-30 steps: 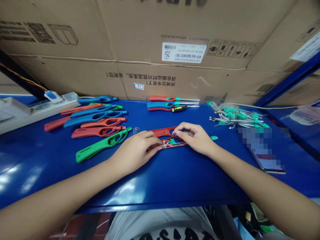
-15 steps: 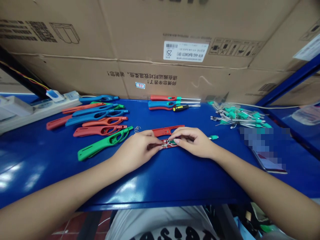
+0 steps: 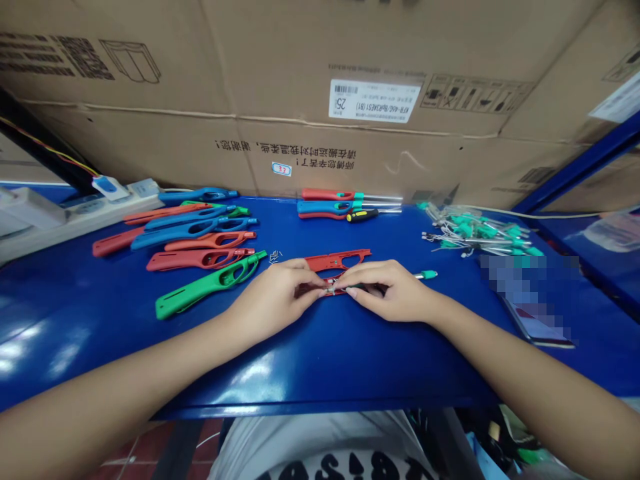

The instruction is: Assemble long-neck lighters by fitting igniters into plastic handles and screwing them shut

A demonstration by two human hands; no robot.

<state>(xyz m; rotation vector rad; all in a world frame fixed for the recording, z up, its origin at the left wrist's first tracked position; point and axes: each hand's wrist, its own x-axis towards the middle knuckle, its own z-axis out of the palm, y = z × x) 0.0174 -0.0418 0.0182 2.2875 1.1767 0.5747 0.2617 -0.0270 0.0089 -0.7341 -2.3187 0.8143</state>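
Observation:
A red lighter casing half (image 3: pixel 336 291) lies open side up, with small white parts and wires in it. Its metal rod with a green tip (image 3: pixel 427 275) sticks out to the right. My left hand (image 3: pixel 281 290) is closed, thumb and fingers pinching the casing's left part. My right hand (image 3: pixel 395 290) is closed too, its fingertips pressing at the wires inside the casing, close to the left fingertips. The fingers hide most of the casing. Just behind them rests a second red casing half (image 3: pixel 333 261), the matching shape, flat on the table.
Several coloured lighter casings (image 3: pixel 203 259) lie at left beside a power strip (image 3: pixel 90 217). Small screws (image 3: pixel 275 256), lighters with rods (image 3: pixel 327 205) and a yellow-black screwdriver (image 3: pixel 362 215) lie farther back. Right are green-tipped igniter parts (image 3: pixel 480 230) and a phone (image 3: pixel 543 323).
My right fingertips have moved slightly left and down onto the wires, closer to my left fingertips. My left hand has stayed almost still.

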